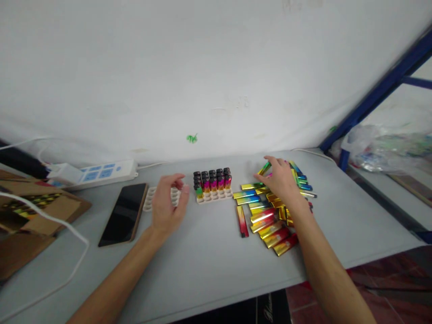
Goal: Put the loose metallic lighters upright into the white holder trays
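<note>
My left hand [168, 202] hovers over the table beside a white holed tray [148, 198]. Its fingers are curved, with a gap between thumb and fingertips and nothing visible in it. My right hand [281, 180] is at the back of a loose pile of shiny lighters [263, 216] in gold, red, blue and green. Between its thumb and index finger is a green lighter [265, 168], held at a slant. In the middle, a second white holed tray [216, 196] holds several upright pink and yellow lighters [213, 181] with black tops; a green one [199, 193] stands at its front left.
A smartphone [124, 215] lies left of the trays. Behind it are a white power strip [106, 174] and a plugged-in adapter. An open cardboard box [64, 209] and a white cable [79, 238] occupy the left. A blue metal frame [378, 96] and plastic bags [388, 146] are at right.
</note>
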Tool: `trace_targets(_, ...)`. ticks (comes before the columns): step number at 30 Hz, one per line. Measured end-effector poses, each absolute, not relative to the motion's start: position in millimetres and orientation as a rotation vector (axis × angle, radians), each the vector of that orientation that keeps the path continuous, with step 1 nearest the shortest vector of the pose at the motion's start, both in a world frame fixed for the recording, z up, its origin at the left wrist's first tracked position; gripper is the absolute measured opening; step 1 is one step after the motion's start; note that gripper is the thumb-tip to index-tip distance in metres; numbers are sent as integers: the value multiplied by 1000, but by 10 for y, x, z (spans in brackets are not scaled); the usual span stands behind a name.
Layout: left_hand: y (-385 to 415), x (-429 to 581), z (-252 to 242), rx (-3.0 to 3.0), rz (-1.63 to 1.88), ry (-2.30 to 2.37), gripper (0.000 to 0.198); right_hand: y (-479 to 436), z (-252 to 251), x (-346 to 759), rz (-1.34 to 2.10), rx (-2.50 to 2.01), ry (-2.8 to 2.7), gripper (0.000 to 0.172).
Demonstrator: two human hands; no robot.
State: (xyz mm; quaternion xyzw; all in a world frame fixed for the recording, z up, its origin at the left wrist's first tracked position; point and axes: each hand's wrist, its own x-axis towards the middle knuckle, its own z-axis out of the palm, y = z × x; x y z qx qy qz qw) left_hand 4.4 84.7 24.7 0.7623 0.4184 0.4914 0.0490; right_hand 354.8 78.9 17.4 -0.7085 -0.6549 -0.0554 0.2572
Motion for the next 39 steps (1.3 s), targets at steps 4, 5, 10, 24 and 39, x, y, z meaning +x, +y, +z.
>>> trace_targets(4,727,62,323,2275,1636,1157,15,725,345,3335,-100,-1436,-1746,66)
trace_targets(5,691,80,336,2243,1581,1102,20,682,396,3252,-71,-1317,-1768,67)
trace_targets(10,553,255,315,1842,1033,853,44,420,530,2740,52,-990,-1989,83)
trace_targets(24,652,370,295,1424,879,864,40,349,434,2493,216,-1012,-1953,55)
trace_targets(39,563,411,270,1145,848,723,39,560,362,2709,29,-1222,-1701,24)
